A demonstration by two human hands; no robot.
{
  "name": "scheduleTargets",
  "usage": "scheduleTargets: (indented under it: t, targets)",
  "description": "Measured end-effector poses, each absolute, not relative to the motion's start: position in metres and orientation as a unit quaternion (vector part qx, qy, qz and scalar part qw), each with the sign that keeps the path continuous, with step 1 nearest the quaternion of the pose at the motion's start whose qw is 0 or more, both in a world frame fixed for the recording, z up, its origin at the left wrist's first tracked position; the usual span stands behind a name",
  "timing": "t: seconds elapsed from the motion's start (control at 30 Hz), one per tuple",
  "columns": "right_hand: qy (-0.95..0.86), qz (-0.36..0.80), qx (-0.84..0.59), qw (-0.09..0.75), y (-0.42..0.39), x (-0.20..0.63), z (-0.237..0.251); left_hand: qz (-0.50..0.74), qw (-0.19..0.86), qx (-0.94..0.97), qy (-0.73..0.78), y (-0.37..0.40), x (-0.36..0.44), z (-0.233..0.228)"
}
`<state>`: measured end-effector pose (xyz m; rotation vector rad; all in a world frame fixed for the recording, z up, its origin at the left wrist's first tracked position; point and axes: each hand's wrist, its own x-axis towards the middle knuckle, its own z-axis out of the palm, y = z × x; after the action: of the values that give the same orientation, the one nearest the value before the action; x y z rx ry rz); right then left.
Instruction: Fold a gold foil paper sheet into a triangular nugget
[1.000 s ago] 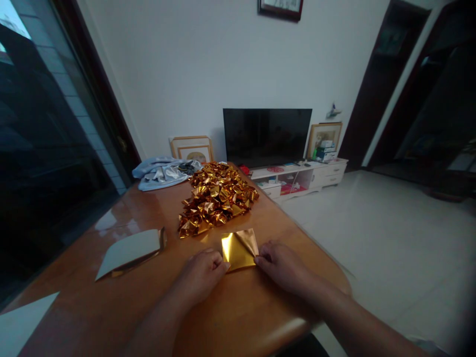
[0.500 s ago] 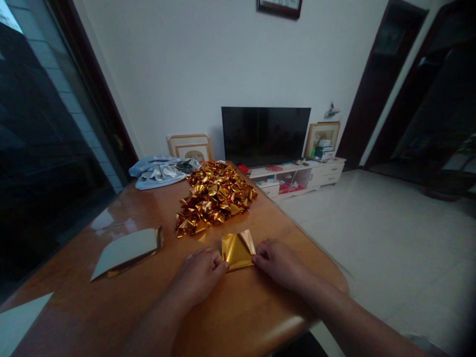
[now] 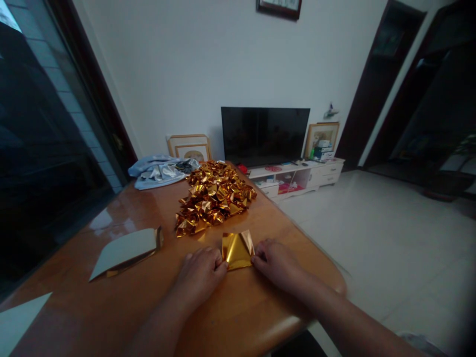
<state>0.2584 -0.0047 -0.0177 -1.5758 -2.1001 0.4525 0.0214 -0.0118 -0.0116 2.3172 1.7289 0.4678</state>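
A small sheet of gold foil paper (image 3: 237, 253) lies near the front of the wooden table, its upper right part showing a paler, folded face. My left hand (image 3: 204, 267) pinches its lower left corner between thumb and curled fingers. At the lower right corner, my right hand (image 3: 274, 260) grips the paper in the same way. Just beyond the sheet rises a heap of folded gold foil pieces (image 3: 215, 198), reaching back to the table's far end.
On the left of the table (image 3: 148, 307) are a curled stack of pale-backed sheets (image 3: 126, 250) and another pale sheet (image 3: 22, 317). Light blue cloth (image 3: 159, 171) sits at the far left. A television (image 3: 266, 136) stands on a white cabinet (image 3: 316, 173) past the table.
Both hands keep their pinch on the foil paper, which lies almost where it was. The view has shifted very slightly.
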Motion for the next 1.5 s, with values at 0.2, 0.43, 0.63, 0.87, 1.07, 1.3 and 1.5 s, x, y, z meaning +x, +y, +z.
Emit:
scheduleTargets:
  t: [0.2, 0.43, 0.63, 0.87, 1.07, 1.3, 1.5]
  targets:
    - [-0.769, 0.166, -0.579, 0.217, -0.006, 0.257, -0.014, 0.192, 0.076, 0.792, 0.574, -0.015, 0.025, -0.007]
    - [-0.772, 0.152, -0.587, 0.193, -0.003, 0.256, -0.013, 0.167, 0.052, 0.872, 0.457, -0.023, 0.037, 0.000]
    - [-0.774, 0.154, -0.584, 0.193, -0.003, 0.257, -0.016, 0.116, 0.067, 0.904, 0.407, -0.028, 0.041, 0.001]
    - [-0.777, 0.151, -0.578, 0.197, -0.004, 0.259, -0.014, 0.102, 0.054, 0.903, 0.414, -0.029, 0.039, 0.004]
    - [-0.767, 0.159, -0.579, 0.226, -0.009, 0.264, -0.014, 0.108, 0.068, 0.900, 0.417, -0.031, 0.038, 0.008]
    - [-0.858, 0.064, -0.470, 0.198, -0.047, 0.258, 0.002, 0.117, 0.071, 0.899, 0.416, -0.032, 0.037, 0.008]
    - [-0.852, 0.004, -0.502, 0.148, -0.058, 0.264, 0.003, 0.129, 0.079, 0.896, 0.417, -0.032, 0.036, 0.005]
